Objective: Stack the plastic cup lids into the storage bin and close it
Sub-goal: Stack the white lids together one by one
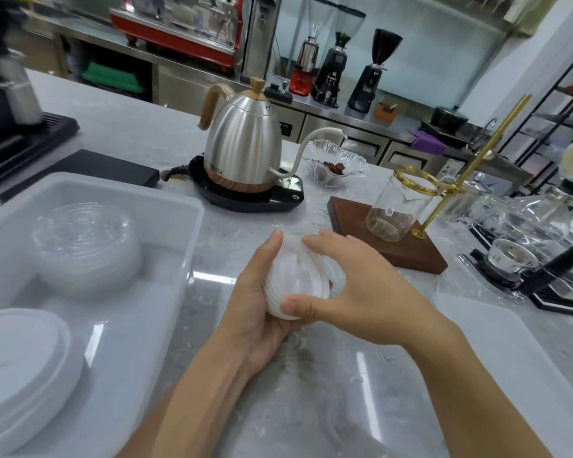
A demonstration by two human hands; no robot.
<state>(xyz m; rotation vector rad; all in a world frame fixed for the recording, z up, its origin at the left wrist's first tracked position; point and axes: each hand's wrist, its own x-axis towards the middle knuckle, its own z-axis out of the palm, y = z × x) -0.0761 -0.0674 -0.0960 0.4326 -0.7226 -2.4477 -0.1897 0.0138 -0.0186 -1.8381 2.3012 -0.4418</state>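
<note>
Both hands clasped round a short stack of white lids (pixel 296 276), held on edge above the marble counter (pixel 344 375), near the middle of the scene. Left hand (pixel 258 302) cupping the stack from the left and underneath, thumb raised along its far edge. Right hand (pixel 354 282) gripping from the right, fingers curled over the top, thumb pressed against the near face.

To the left, the open translucent storage bin (pixel 166 259), with a stack of clear lids (pixel 86 239) at its far end and a stack of white lids lying flat (pixel 24 358) at its near end. At the near right, a flat translucent sheet, perhaps the bin's cover (pixel 510 358), lying on the counter.

Farther off: a steel gooseneck kettle (pixel 242 143) on a black base, a fluted glass dish (pixel 338 166) holding something brown, a glass beaker (pixel 397 206) on a wooden stand (pixel 387 239) with a brass ring
</note>
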